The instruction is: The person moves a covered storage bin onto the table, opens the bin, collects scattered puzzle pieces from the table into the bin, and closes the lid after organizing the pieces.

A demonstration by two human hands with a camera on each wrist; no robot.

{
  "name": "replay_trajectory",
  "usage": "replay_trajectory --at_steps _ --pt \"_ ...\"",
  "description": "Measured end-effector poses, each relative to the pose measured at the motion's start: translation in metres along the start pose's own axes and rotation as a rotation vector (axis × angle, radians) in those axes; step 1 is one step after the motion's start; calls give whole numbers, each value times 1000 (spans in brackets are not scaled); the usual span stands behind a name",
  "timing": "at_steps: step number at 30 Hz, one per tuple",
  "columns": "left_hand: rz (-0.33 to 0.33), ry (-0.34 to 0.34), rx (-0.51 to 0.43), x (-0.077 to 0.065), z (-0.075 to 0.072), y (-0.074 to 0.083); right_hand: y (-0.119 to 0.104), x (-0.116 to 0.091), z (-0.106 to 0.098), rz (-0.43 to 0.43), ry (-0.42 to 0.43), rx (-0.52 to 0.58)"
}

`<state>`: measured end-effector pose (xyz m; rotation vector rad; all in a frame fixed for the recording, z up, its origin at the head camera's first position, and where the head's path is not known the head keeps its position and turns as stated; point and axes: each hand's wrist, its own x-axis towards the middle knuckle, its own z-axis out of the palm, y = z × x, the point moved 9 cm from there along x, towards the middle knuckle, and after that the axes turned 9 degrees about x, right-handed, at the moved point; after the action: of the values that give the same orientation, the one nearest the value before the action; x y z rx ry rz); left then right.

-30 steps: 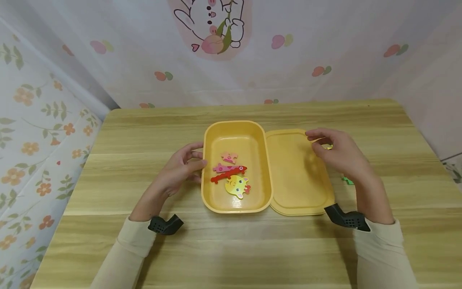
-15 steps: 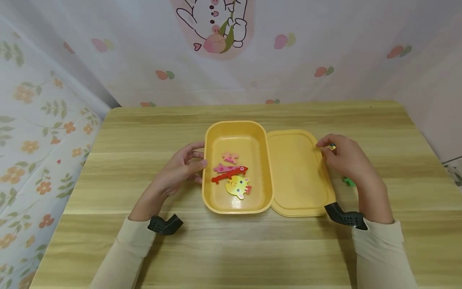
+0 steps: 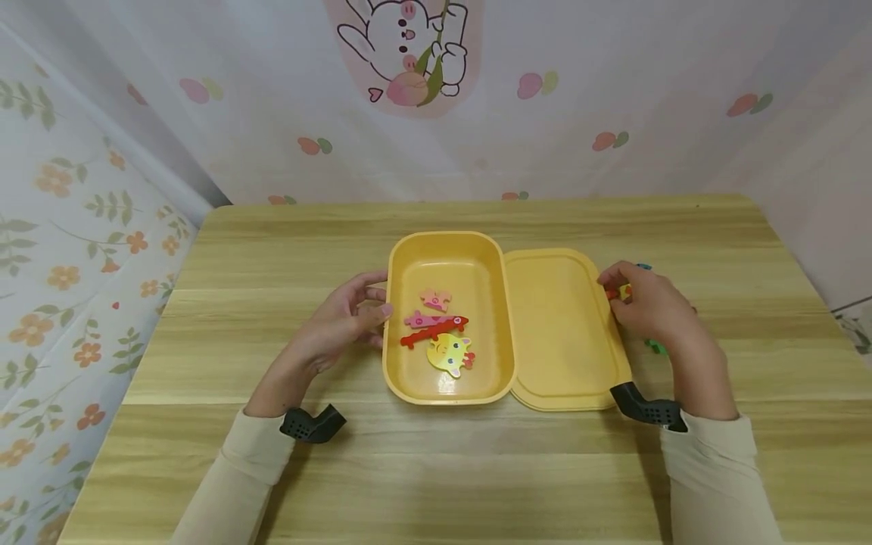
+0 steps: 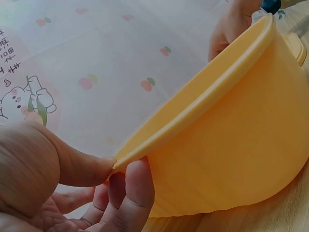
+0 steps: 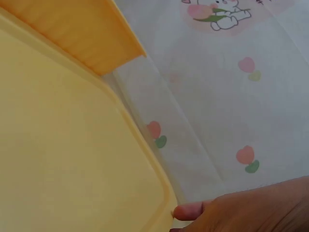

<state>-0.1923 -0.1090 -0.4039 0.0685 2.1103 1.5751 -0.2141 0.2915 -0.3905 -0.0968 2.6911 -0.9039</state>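
Note:
In the head view, a yellow plastic box (image 3: 450,392) stands near the middle of the table with several puzzle pieces inside: a pink one (image 3: 436,300), a longer pink one (image 3: 420,321), a red strip (image 3: 436,330) and a yellow animal face (image 3: 447,353). My left hand (image 3: 345,318) pinches the box's left rim, thumb on top and fingertips against the outer wall, as the left wrist view shows. To the box's right lies its flat yellow lid (image 3: 565,325). My right hand (image 3: 647,303) holds the lid's right edge with its fingertips; the palm side is hidden.
More coloured pieces lie right of the lid, partly behind my right hand: a red and yellow one (image 3: 621,292), a blue one (image 3: 643,266) and a green one (image 3: 656,347). A patterned curtain (image 3: 545,136) hangs behind the wooden table (image 3: 436,477).
My right hand has moved from above the lid to the right and slightly nearer, onto its right edge. More of the coloured pieces show. My left hand and the box stay put.

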Motion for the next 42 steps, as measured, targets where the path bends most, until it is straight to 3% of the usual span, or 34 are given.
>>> replay_trajectory --at_steps 15,23,42 --pt "9 -6 -1 -1 1 -1 6 -4 -4 22 39 -109" --pt "3 -9 -4 -1 1 -1 8 -2 -2 16 3 -112" --pt "-13 -1 9 -1 1 -1 18 0 2 115 -75 -102"
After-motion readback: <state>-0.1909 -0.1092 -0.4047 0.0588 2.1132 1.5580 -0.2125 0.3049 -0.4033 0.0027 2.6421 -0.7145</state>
